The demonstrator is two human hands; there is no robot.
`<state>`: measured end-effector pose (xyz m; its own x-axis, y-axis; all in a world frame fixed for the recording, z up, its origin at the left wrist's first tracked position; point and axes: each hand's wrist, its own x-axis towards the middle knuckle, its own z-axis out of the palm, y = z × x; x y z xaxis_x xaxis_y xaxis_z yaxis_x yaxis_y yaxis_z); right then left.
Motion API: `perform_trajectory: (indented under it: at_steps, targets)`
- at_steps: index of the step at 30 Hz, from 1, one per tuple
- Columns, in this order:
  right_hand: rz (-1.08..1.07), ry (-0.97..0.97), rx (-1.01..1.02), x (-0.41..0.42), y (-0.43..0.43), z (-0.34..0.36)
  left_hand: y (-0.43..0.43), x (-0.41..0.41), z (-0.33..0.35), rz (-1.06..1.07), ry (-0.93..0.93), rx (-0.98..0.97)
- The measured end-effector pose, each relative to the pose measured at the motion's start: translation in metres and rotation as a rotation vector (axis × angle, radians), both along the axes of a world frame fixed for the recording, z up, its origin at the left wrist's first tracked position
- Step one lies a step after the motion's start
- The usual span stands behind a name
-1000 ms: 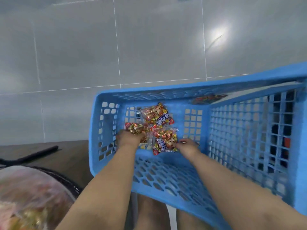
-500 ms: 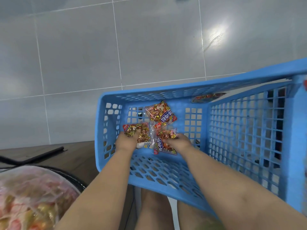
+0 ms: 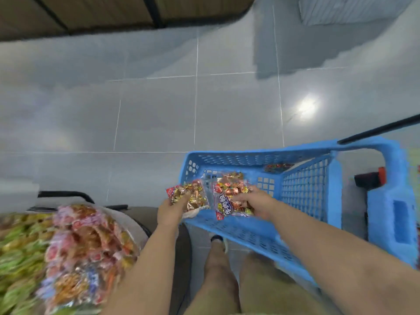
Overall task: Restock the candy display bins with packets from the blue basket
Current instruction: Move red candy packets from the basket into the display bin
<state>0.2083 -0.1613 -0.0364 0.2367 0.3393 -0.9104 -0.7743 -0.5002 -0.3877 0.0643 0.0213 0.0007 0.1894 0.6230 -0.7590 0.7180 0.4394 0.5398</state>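
The left hand (image 3: 170, 211) is pinching a candy packet (image 3: 189, 197) over the blue basket's (image 3: 250, 154) left rim. The right hand (image 3: 258, 204) is clutching a second packet (image 3: 231, 201) above its near edge. Both grips are curled tight, probably for carrying both to the blurred candy bin (image 3: 86, 246).

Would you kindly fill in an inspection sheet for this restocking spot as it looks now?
Surface: grey tiled floor, with a glare spot.
Job's things: blue basket tilted, open toward the person; left packet and right packet held over it, one per hand; third packet in the basket's far corner; display bin of packets at left, blurred.
Clutter: black and red object beside the basket, unclear.
Grippers: left hand grips the left packet; right hand grips the right packet.
Cables: nothing seen.
Surroundings: brown shelf along the top; the person's knees below.
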Motion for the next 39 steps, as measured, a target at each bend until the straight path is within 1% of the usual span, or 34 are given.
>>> perform_trajectory:
  at_steps: [2, 5, 7, 10, 12, 16, 19, 21, 23, 26, 29, 31, 34, 39]
  targets:
    - [-0.031, 0.055, 0.127, -0.006, 0.020, 0.023, 0.003, -0.019, 0.029, 0.140, -0.107, 0.038]
    - [-0.011, 0.047, 0.254, -0.021, 0.056, 0.062, 0.010, -0.057, 0.069, 0.297, -0.181, 0.116]
    - [0.059, 0.029, 0.334, -0.037, 0.082, 0.089, 0.015, -0.085, 0.091, 0.398, -0.198, 0.161]
    - [0.208, -0.014, 0.382, -0.072, 0.124, 0.125, 0.026, -0.138, 0.118, 0.565, -0.194, 0.267]
    - [0.274, -0.015, 0.443, -0.102, 0.150, 0.144, 0.032, -0.181, 0.133, 0.668, -0.228, 0.289]
    - [0.429, -0.059, 0.492, -0.193, 0.192, 0.176, 0.033, -0.292, 0.159, 0.836, -0.258, 0.370]
    - [0.551, 0.061, 0.543, -0.274, 0.216, 0.187, 0.022, -0.379, 0.173, 0.958, -0.291, 0.424]
    - [0.596, 0.077, 0.541, -0.326, 0.228, 0.193, 0.012, -0.432, 0.177, 1.030, -0.318, 0.426]
    - [0.622, 0.090, 0.553, -0.375, 0.234, 0.201, 0.003, -0.478, 0.180, 1.082, -0.317, 0.473]
    - [0.593, 0.192, 0.578, -0.437, 0.241, 0.210, -0.012, -0.528, 0.187, 1.150, -0.221, 0.553]
    - [0.651, 0.114, 0.634, -0.478, 0.247, 0.214, -0.023, -0.562, 0.194, 1.188, -0.142, 0.633]
    - [0.694, 0.006, 0.671, -0.491, 0.251, 0.214, -0.027, -0.577, 0.198, 1.188, -0.109, 0.689]
    - [0.746, -0.165, 0.680, -0.499, 0.257, 0.212, -0.026, -0.591, 0.202, 1.171, -0.163, 0.721]
    - [0.809, -0.135, 0.708, -0.506, 0.273, 0.213, -0.012, -0.599, 0.204, 1.152, -0.183, 0.692]
